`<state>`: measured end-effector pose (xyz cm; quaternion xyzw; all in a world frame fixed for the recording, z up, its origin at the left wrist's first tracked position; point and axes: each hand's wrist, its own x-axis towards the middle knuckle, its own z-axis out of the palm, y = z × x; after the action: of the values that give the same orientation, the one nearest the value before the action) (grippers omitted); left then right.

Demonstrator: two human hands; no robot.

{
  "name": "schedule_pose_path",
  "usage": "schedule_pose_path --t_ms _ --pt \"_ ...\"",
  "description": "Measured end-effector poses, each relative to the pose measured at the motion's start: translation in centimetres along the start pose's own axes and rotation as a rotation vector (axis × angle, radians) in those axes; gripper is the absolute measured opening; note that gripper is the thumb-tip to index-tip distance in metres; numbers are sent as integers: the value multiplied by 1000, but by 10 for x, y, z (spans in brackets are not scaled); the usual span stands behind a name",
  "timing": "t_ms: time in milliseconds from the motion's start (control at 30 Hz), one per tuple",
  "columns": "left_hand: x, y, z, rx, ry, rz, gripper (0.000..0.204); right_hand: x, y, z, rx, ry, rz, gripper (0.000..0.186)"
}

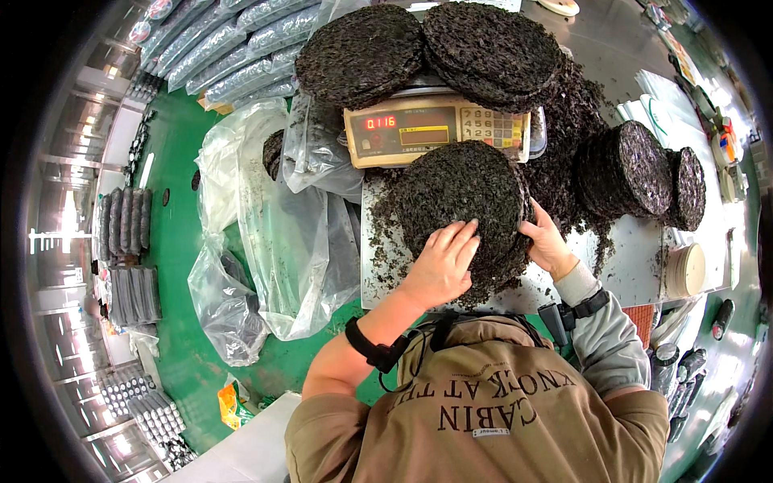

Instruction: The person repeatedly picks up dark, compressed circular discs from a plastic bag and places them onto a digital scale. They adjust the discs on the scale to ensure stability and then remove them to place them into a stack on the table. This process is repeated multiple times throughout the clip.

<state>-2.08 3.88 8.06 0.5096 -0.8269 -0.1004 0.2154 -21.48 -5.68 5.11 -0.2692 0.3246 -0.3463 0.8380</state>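
Observation:
A stack of round, dark dried seaweed sheets [463, 181] lies in front of me near the table's edge. My left hand [447, 262] rests on its top sheet, fingers stretched out flat. At the stack's right side, my right hand [550, 240] grips the rim with the thumb over it; its other fingers are partly hidden. Just beyond stands a digital scale [451, 109] with a lit red display. Two more seaweed stacks, a left one [358, 52] and a right one [491, 52], sit on top of the scale, hiding its pan.
Loose seaweed flakes [564, 153] heap right of the scale on the metal table [628, 249]. Farther right, seaweed stacks [628, 169] stand on edge, near a pale round stack [684, 270]. Clear plastic bags [282, 241] hang at the left; filled bags [241, 52] pile up behind.

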Motion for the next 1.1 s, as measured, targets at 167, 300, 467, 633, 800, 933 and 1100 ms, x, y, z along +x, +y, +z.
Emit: schedule_pose_path --t_ms 167,300,467,633,800,933,1100 --pt "1 -24 -35 -95 384 -9 31 2 -2 -2 6 150 37 46" --pt "-26 -52 -89 -113 1072 -701 32 -4 -10 -1 79 155 -5 41" --pt "-55 -74 -99 -991 1302 -872 32 -5 -13 -19 220 28 8 47" --pt "-69 -81 1 -1469 700 -930 30 -1 -17 6 145 -46 -13 57" --pt "-16 -63 6 -1597 698 -918 27 -2 -19 4 -54 144 -74 65" --pt "1 -56 -18 -640 561 -566 16 2 -14 -6 -111 217 -117 68" --pt "30 -49 12 -283 302 -363 16 4 -12 -2 -159 219 -54 64"
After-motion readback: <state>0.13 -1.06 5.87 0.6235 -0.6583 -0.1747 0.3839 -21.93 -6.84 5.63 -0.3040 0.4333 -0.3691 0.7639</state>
